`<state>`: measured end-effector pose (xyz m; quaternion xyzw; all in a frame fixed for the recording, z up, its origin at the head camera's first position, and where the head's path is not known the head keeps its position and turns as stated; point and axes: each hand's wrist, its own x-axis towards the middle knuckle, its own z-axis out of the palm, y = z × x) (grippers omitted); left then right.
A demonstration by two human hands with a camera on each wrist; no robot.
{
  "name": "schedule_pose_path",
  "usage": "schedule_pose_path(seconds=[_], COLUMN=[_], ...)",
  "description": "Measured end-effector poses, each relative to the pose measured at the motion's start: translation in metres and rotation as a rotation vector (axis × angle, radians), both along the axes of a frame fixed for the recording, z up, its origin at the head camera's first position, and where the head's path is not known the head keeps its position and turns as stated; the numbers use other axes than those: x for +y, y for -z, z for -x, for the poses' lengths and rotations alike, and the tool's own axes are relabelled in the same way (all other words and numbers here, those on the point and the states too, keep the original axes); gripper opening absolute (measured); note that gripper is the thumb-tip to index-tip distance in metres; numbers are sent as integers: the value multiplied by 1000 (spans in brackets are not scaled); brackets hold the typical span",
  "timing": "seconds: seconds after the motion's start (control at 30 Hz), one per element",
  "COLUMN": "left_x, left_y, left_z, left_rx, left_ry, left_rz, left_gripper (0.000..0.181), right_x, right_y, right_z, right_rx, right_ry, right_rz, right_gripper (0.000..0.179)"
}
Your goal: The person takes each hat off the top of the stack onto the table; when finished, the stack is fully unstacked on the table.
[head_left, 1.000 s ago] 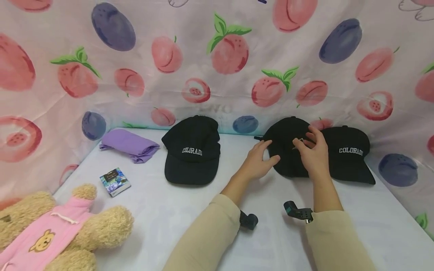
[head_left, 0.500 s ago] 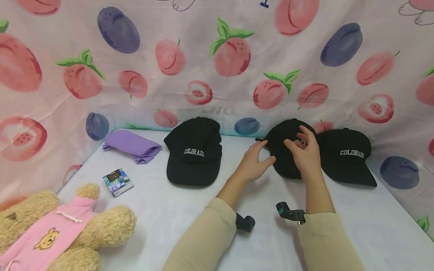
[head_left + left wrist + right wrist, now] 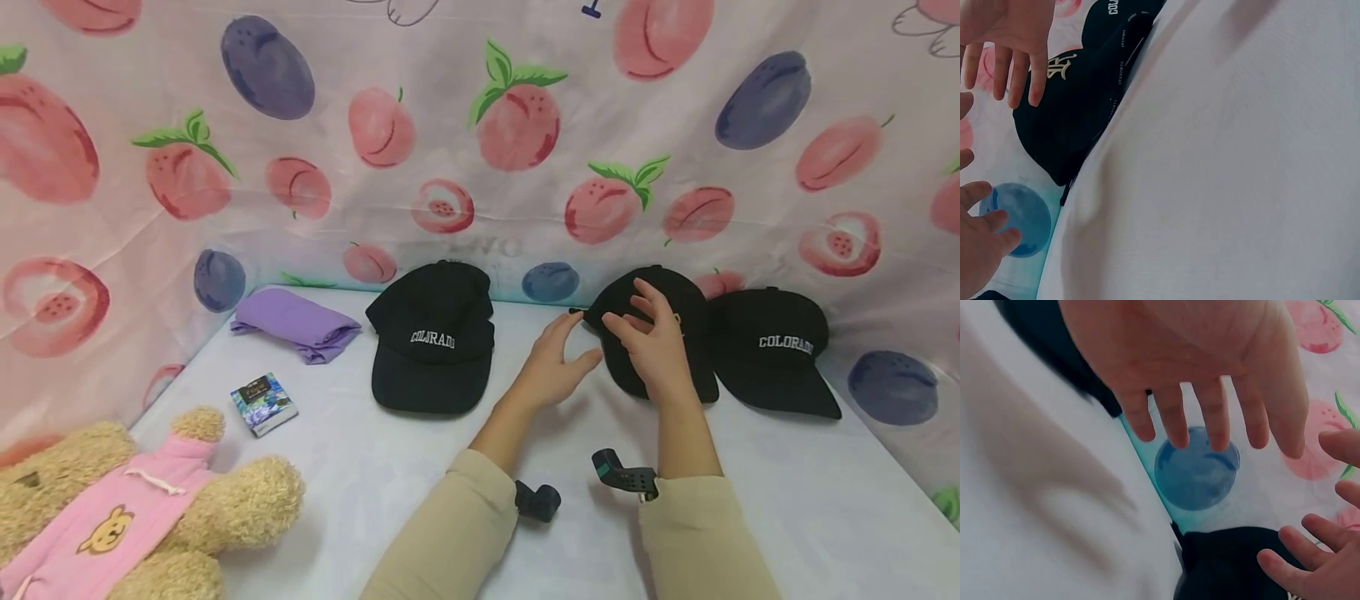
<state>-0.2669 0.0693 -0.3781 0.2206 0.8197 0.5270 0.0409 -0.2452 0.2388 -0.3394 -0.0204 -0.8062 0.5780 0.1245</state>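
My left hand (image 3: pixel 551 371) hovers above the table with fingers extended and thumb apart, left of a black baseball cap (image 3: pixel 648 287). That cap has a gold embroidered letter (image 3: pixel 1060 65) on its front. My right hand (image 3: pixel 651 346) is raised in front of the same cap, overlapping part of it in the head view. Its fingers (image 3: pixel 1213 419) are spread and slightly bent, with nothing between them. The two palms face each other across a gap. A second black cap (image 3: pixel 772 321), lettered COLORADO, stands to the right, and a third (image 3: pixel 431 371) with the same lettering stands left of my hands.
A folded purple cloth (image 3: pixel 292 323) lies at the back left, with a small blue patterned box (image 3: pixel 262 404) in front of it. A teddy bear in a pink top (image 3: pixel 142 500) lies at the front left. A fruit-print curtain (image 3: pixel 465 108) hangs behind the white table (image 3: pixel 360 517).
My right hand has moved left, away from the right cap and across the gold-letter cap, uncovering its right side. My left hand has drawn slightly left and back. The caps stay where they were.
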Motion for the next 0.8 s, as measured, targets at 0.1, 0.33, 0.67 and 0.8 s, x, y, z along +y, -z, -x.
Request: schedule_pose_path(seconds=[0.1, 0.33, 0.67, 0.8], left_x=[-4, -13, -24, -29], left_y=[-1, -2, -4, -3], left_z=[-1, -2, -3, -4], left_rx=[2, -10, -5, -14], left_ry=[-5, -26, -39, -44], left_rz=[-10, -26, -34, -42], left_gripper=[68, 69, 70, 69], right_x=[-6, -15, -23, -29], right_y=[-2, 1, 3, 3], right_z=[0, 2, 4, 4], right_rx=[3, -12, -24, -35], right_ry=[-21, -22, -24, -30], right_rz=[17, 26, 14, 19], right_gripper=[83, 82, 83, 82])
